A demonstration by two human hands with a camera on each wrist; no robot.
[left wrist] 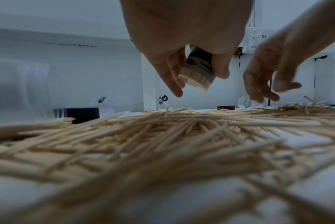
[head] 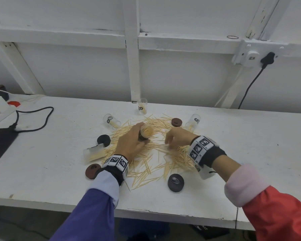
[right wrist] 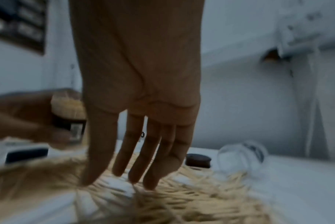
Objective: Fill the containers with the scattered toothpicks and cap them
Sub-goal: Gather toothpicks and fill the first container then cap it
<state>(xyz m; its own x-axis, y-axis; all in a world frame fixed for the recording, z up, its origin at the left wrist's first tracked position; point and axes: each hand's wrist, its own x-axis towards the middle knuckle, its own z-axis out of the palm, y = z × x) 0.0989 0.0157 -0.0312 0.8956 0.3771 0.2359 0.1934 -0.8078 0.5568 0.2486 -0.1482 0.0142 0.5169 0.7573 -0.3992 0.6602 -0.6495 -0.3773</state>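
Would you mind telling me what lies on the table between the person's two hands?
Only scattered wooden toothpicks on the white table; the head view shows no cap or container between the left hand and right hand.

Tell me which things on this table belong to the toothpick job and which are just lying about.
Job:
scattered toothpicks
filled container in left hand
clear containers
dark caps

Lying about:
black power brick
wall plug

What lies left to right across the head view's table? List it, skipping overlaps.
Black power bank → lying part-filled container → left hand gripping the full container → right hand over the scattered toothpicks.
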